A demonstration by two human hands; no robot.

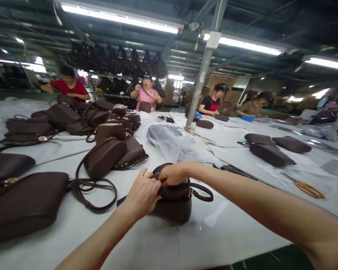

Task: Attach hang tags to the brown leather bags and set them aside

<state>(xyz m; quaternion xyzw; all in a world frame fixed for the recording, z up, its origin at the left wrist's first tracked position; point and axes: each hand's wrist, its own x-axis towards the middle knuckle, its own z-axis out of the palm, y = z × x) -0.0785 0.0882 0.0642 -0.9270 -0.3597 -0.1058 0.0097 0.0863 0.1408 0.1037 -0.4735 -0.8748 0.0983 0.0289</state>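
A small dark brown handbag (176, 212) stands upright on the white-covered table in front of me, its short handle looping out to the right by a gold-coloured fitting. My left hand (145, 191) is closed on the left end of its top edge. Curled at the bag's mouth is my right hand (173, 174), gripping near the rim close to my left fingers; its fingertips are partly hidden. Left of my hands lie more brown handbags (105, 159), with a coiled strap (97, 195) beside them.
A large brown bag (30, 206) lies at near left. Clear plastic wrap (174, 140) sits beyond my hands, before a metal post (202, 71). Yellow-handled scissors (310, 190) and brown pieces (270, 153) lie right. Several co-workers, one in pink (146, 96), work across the table.
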